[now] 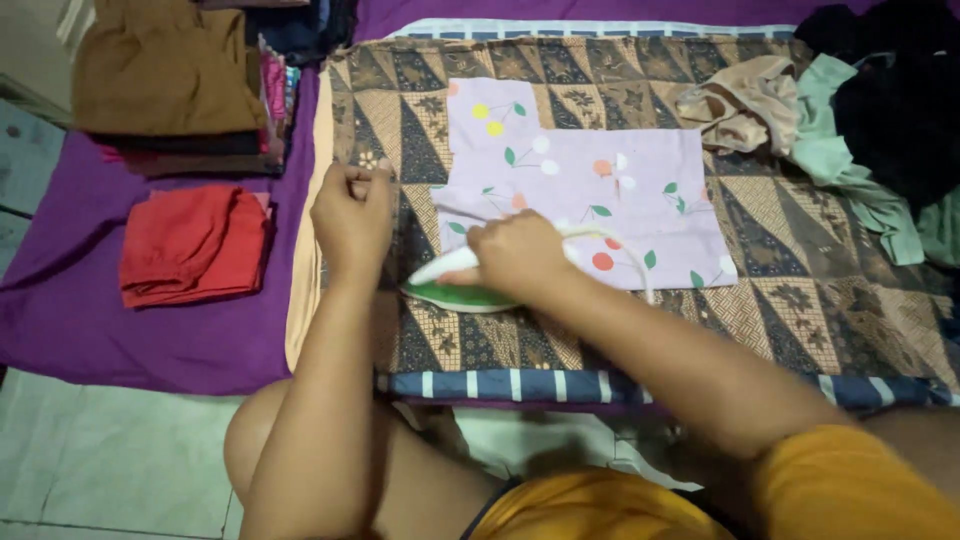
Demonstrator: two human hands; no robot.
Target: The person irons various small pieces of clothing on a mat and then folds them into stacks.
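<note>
Your right hand [520,255] gripped white-green iron [455,285] on lilac cherry-print cloth [590,190]; left hand [352,215], fisted, pinned patterned batik mat [800,280]; flat, taut cloth seemingly served best.

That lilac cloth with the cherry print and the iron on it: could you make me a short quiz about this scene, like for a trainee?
1. True or false: the right hand grips the green and white iron.
2. What is the left hand doing? A) resting flat on the red folded cloth B) closed on the edge of the patterned brown cloth C) lifting the iron
3. Fill in: the red folded cloth lies on a ____ sheet.

Key
1. True; the iron sits at the lower left edge of the lilac cloth.
2. B; its fingers pinch the patterned brown cloth.
3. Purple.
</note>
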